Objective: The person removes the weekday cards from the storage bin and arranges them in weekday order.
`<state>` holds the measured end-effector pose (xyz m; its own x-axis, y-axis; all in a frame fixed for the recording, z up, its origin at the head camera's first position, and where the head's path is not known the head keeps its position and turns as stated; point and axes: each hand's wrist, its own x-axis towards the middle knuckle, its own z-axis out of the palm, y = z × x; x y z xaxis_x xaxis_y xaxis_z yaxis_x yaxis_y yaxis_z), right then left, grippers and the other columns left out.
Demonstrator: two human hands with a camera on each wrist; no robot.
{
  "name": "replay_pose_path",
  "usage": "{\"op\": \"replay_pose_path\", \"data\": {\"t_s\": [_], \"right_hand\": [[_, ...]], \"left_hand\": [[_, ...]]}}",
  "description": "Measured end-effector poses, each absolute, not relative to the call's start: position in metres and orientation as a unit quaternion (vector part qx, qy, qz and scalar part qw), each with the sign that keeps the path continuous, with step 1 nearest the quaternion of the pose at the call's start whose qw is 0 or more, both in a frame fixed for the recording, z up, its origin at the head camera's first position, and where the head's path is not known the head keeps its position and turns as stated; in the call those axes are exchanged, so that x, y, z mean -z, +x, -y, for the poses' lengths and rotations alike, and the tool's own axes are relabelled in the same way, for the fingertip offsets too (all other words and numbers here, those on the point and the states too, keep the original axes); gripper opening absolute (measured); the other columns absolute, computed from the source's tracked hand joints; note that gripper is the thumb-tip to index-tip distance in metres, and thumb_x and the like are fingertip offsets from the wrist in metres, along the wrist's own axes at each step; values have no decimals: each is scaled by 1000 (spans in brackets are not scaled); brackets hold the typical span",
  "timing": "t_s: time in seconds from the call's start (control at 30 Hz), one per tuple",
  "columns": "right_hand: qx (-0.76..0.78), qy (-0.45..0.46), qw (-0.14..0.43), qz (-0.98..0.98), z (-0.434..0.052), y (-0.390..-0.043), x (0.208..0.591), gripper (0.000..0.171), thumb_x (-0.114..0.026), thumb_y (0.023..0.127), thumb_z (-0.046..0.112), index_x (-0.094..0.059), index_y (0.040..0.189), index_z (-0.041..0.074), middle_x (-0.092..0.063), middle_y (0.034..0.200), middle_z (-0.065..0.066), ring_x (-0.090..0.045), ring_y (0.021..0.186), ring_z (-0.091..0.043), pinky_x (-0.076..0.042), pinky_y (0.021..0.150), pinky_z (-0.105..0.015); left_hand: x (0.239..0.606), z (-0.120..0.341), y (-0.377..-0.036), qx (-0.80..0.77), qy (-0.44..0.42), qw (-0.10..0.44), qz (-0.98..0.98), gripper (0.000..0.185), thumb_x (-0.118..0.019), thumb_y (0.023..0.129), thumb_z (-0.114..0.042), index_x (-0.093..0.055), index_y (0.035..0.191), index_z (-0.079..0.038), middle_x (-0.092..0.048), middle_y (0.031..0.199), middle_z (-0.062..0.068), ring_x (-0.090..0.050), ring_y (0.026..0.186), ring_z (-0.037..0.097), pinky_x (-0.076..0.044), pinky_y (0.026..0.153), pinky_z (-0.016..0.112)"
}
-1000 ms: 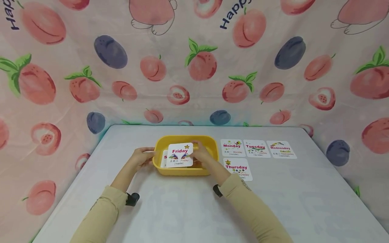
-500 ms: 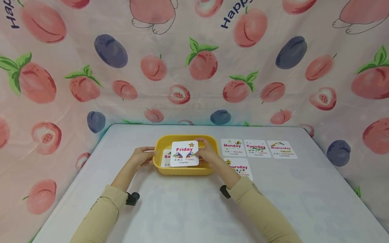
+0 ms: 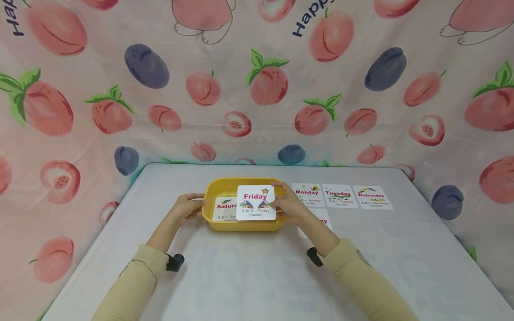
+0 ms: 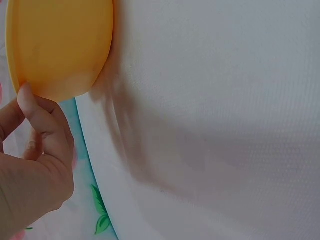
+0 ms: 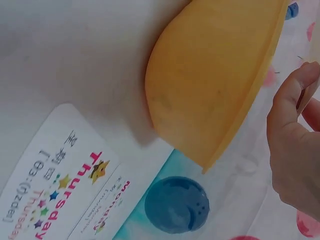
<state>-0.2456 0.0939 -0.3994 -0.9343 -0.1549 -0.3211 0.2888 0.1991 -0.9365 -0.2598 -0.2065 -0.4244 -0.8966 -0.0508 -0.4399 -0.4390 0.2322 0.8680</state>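
My right hand (image 3: 287,204) pinches the right edge of a white card printed "Friday" (image 3: 255,203), held up over the yellow plastic tray (image 3: 241,227). Thumb and fingers grip it in the right wrist view, where only a sliver of the card (image 5: 311,90) shows. My left hand (image 3: 188,208) holds the tray's left end, its thumb (image 4: 31,106) against the rim in the left wrist view. Inside the tray lies a "Saturday" card (image 3: 223,215), its right part hidden behind the Friday card.
Right of the tray, "Monday" (image 3: 306,196), "Tuesday" (image 3: 339,196) and "Wednesday" (image 3: 372,198) cards lie in a row. Below Monday is the "Thursday" card (image 5: 55,175), partly covered by my right forearm in the head view. A fruit-print cloth (image 3: 265,125) hangs behind the white table (image 3: 233,276).
My right hand has moved the Friday card to the right across the tray, uncovering more of the Saturday card. The left hand has stayed at the tray's end.
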Motion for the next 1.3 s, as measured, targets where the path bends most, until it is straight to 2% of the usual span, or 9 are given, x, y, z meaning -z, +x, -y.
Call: {"op": "replay_pose_path", "data": {"t_s": [0.13, 0.37, 0.6, 0.83, 1.0, 1.2, 1.3], "right_hand": [[630, 44, 179, -754, -104, -241, 396, 62, -55, 88, -3, -34, 141, 23, -49, 130, -23, -59, 83, -21, -53, 63, -25], [625, 24, 178, -759, -133, -229, 391, 65, -53, 89, -1, -28, 145, 20, -52, 129, -23, -60, 79, -15, -51, 65, -25], [628, 32, 172, -758, -163, -224, 396, 66, -51, 91, -1, -24, 147, 19, -45, 135, -27, -61, 89, -17, -52, 72, -28], [622, 50, 173, -762, -189, -222, 405, 68, -50, 91, -2, -20, 149, 18, -35, 142, -30, -60, 91, -18, -51, 69, -24], [613, 51, 173, -769, -208, -218, 409, 68, -47, 92, -3, -15, 149, 15, -34, 140, -33, -60, 92, -18, -51, 72, -26], [589, 54, 177, -787, -231, -213, 412, 70, -46, 92, -2, -10, 150, 13, -30, 142, -35, -57, 103, -22, -52, 76, -27], [582, 57, 178, -791, -244, -212, 415, 73, -45, 90, -3, -7, 150, 11, -30, 140, -34, -56, 101, -20, -51, 75, -26]], "left_hand": [[425, 207, -260, -598, -162, 161, -769, 47, -56, 94, -14, -43, 138, -2, -61, 83, 2, -53, 57, 5, -51, 59, 18], [426, 207, -260, -604, -156, 160, -765, 48, -57, 94, -13, -43, 138, -1, -60, 75, -1, -53, 55, 4, -50, 55, 17], [425, 208, -259, -608, -156, 159, -762, 47, -56, 94, -12, -43, 138, 0, -60, 73, -1, -53, 54, 5, -50, 56, 17], [425, 207, -258, -612, -151, 161, -759, 47, -56, 94, -11, -43, 137, 0, -60, 73, -2, -53, 55, 5, -50, 56, 17], [425, 207, -258, -610, -152, 162, -760, 47, -56, 94, -12, -43, 137, 0, -59, 72, -2, -53, 54, 4, -50, 56, 17], [424, 207, -259, -604, -153, 162, -765, 48, -56, 94, -14, -42, 138, -1, -59, 73, -2, -53, 56, 4, -50, 57, 17], [425, 207, -259, -604, -155, 163, -765, 48, -57, 94, -14, -43, 138, -1, -59, 74, -2, -53, 56, 4, -50, 57, 17]]}}
